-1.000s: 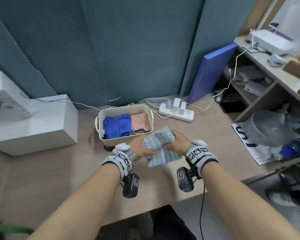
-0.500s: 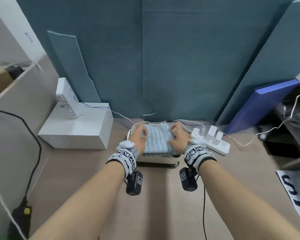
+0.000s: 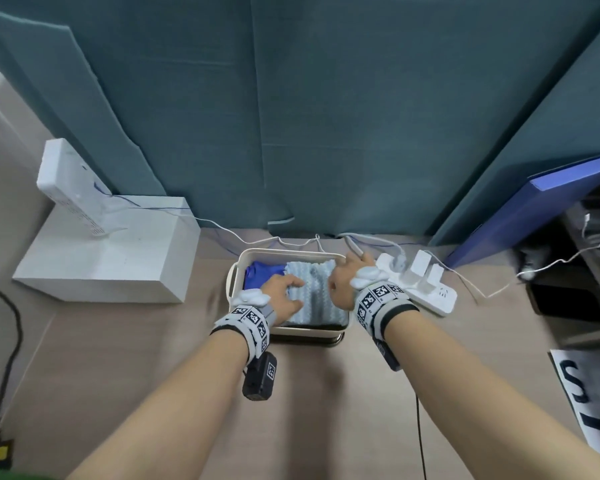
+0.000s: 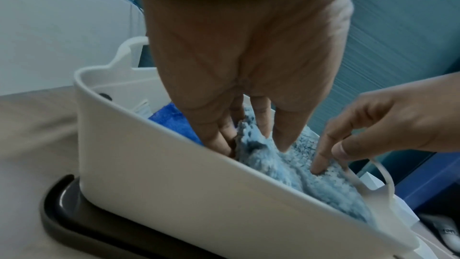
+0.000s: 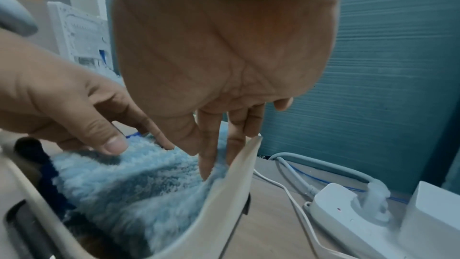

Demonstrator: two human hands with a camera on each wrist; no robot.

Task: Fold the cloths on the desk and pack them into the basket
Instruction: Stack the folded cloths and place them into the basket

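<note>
Now fluffy light-blue cloth point(image 3: 312, 296) in white basket point(image 3: 236, 271), beside dark-blue one; both hands' straight fingers pressing it

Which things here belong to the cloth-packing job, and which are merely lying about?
Job:
white plastic basket
fluffy light-blue cloth
folded dark-blue cloth
left hand
right hand

Lying about:
white power strip
white box
blue board
</note>
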